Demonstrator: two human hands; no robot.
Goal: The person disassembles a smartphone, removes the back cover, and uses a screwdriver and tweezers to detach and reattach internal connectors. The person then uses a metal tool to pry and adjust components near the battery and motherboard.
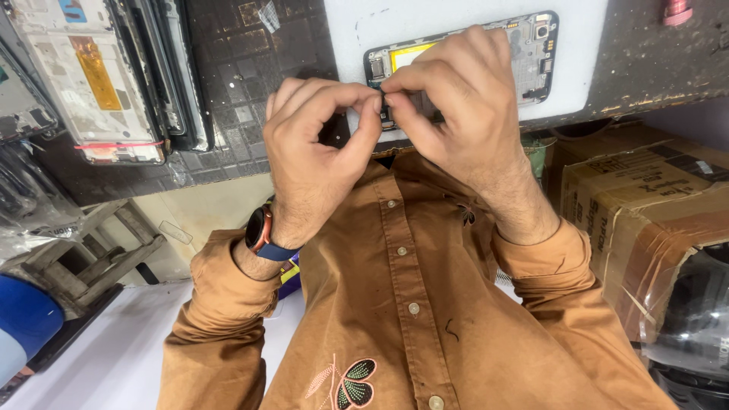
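Both hands' fingers pinch together over opened phone at bench edge.

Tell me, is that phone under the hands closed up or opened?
Opened. The phone lies on a white mat with its back cover off: circuit parts, the camera and a yellow patch inside show. Both hands hide its lower left.
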